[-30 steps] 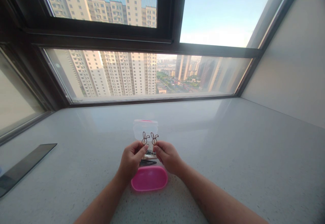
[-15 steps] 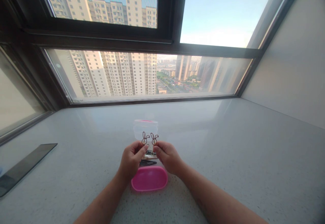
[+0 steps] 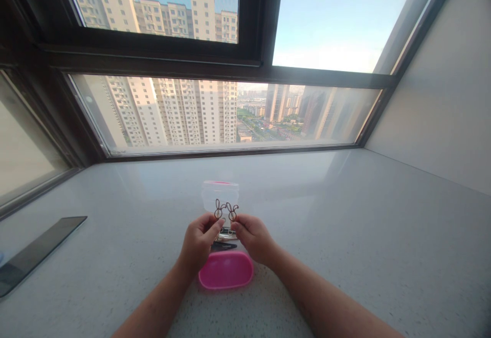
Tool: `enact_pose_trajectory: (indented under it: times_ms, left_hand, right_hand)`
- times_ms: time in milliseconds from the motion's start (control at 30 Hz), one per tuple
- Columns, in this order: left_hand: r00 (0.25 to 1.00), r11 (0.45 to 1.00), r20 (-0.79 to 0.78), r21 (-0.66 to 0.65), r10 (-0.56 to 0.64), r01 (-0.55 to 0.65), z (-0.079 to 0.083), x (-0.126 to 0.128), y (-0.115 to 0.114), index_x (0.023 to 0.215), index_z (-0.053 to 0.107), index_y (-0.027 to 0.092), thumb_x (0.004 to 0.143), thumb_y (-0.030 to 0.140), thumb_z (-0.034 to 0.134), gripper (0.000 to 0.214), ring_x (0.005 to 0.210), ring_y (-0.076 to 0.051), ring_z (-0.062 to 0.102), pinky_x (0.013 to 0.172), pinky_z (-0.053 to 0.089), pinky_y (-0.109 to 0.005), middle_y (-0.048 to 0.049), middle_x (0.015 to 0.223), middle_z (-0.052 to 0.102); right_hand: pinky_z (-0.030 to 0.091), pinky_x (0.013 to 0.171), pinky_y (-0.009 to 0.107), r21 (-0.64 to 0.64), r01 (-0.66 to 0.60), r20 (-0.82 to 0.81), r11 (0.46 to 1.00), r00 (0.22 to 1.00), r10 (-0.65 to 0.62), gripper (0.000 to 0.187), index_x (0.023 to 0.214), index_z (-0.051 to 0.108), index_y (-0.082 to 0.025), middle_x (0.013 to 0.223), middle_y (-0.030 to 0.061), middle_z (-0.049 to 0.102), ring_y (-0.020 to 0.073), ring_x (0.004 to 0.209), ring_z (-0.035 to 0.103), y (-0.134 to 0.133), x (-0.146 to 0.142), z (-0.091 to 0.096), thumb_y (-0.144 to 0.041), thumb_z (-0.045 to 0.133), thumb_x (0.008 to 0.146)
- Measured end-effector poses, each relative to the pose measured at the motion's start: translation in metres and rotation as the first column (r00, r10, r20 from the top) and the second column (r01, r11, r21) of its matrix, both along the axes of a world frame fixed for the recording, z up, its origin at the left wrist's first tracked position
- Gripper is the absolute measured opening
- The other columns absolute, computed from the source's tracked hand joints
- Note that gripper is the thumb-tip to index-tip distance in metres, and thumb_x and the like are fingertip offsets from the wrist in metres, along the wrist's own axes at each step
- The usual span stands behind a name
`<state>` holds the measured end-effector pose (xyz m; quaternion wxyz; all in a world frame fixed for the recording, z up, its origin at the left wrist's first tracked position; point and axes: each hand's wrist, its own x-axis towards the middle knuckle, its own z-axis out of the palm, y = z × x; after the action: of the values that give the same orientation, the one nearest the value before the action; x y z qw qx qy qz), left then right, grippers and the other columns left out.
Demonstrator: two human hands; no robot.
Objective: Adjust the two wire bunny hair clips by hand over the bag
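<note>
My left hand (image 3: 200,237) pinches a small brown rabbit-shaped clip (image 3: 218,210) between thumb and fingers. A matching rabbit-shaped clip (image 3: 232,212) is pinched in my right hand (image 3: 253,234). The two clips stand upright side by side, their ear loops close together; whether they touch I cannot tell. Below and between my hands lie a black hair clip (image 3: 224,246) and several thin pieces, partly covered by my fingers. Nearest me sits a pink oval tray (image 3: 226,270). Behind the clips stands a clear plastic box (image 3: 220,192) with a pink strip on top.
A dark flat glass-like panel (image 3: 42,253) lies at the left on the speckled white countertop (image 3: 345,235). Dark window frames (image 3: 230,151) border the back, with tall buildings outside. A white wall (image 3: 441,103) closes off the right side.
The clip in my right hand has shifted slightly left and tilted, so its ears sit nearer the other clip. My left hand looks unmoved.
</note>
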<state>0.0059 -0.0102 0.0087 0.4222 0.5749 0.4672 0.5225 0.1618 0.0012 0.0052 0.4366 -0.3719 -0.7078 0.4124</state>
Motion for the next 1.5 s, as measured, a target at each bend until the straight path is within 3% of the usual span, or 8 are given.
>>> enact_pose_trajectory:
  times_ms: [167, 467, 833, 1500]
  left_hand:
    - [1.0, 1.0, -0.016, -0.001, 0.01, -0.01, 0.002, -0.001, -0.001, 0.055, 0.046, 0.015, 0.072, 0.034, 0.058, 0.028, 0.045, -0.006, 0.034, 0.043, 0.027, -0.018, 0.0068, 0.048, 0.037]
    - [0.999, 1.0, -0.021, 0.0, 0.028, -0.028, 0.003, -0.002, -0.001, 0.053, 0.048, 0.014, 0.071, 0.031, 0.059, 0.027, 0.043, -0.006, 0.033, 0.041, 0.025, -0.018, 0.0071, 0.045, 0.037]
    - [1.0, 0.999, 0.013, -0.036, 0.014, -0.014, 0.001, -0.002, 0.001, 0.055, 0.05, 0.015, 0.071, 0.034, 0.059, 0.026, 0.041, -0.006, 0.032, 0.04, 0.025, -0.017, 0.0071, 0.044, 0.038]
    - [0.999, 0.999, -0.037, 0.018, 0.034, -0.034, -0.001, -0.003, 0.001, 0.058, 0.049, 0.015, 0.074, 0.03, 0.057, 0.023, 0.041, -0.005, 0.034, 0.04, 0.026, -0.016, 0.0071, 0.045, 0.038]
  right_hand:
    - [0.028, 0.05, 0.02, 0.015, 0.002, 0.0, 1.0, 1.0, -0.002, 0.024, 0.067, 0.053, -0.013, 0.057, -0.0022, 0.043, 0.0092, 0.055, 0.036, 0.001, -0.001, -0.001, -0.03, 0.045, 0.082]
    - [0.025, 0.042, 0.019, -0.128, 0.0, -0.13, 0.992, 0.991, -0.017, 0.029, 0.063, 0.046, -0.016, 0.043, -0.0057, 0.037, 0.0068, 0.041, 0.031, 0.002, -0.003, -0.008, -0.037, 0.045, 0.082]
    - [0.024, 0.04, 0.019, -0.151, -0.021, -0.13, 0.988, 0.992, 0.002, 0.028, 0.067, 0.051, -0.015, 0.041, -0.0065, 0.037, 0.0059, 0.038, 0.03, 0.002, -0.003, -0.008, -0.038, 0.045, 0.082]
    - [0.024, 0.039, 0.018, -0.145, -0.03, -0.132, 0.989, 0.991, 0.011, 0.026, 0.068, 0.05, -0.015, 0.042, -0.0067, 0.037, 0.0055, 0.037, 0.03, 0.003, -0.003, -0.01, -0.035, 0.044, 0.083]
